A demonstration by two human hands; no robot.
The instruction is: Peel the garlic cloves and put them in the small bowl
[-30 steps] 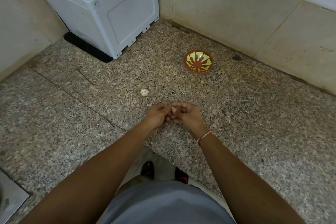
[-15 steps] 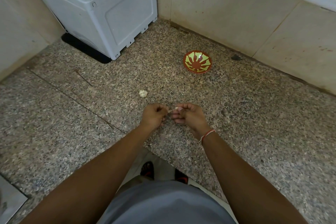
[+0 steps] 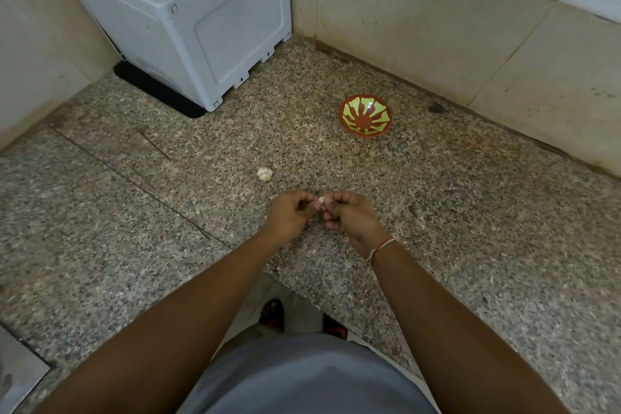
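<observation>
Both hands meet over the granite counter, the left hand and right hand pinching one garlic clove between curled fingertips. The garlic bulb lies just beyond, left; the small bowl sits farther right.

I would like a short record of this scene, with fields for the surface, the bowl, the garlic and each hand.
surface: speckled granite counter
small bowl: red with green pattern, upright, nothing visible inside
garlic bulb: lies on the counter, apart from the hands
garlic clove: held between both hands above the counter
left hand: fingers curled, pinches the clove
right hand: fingers curled, pinches the clove
</observation>
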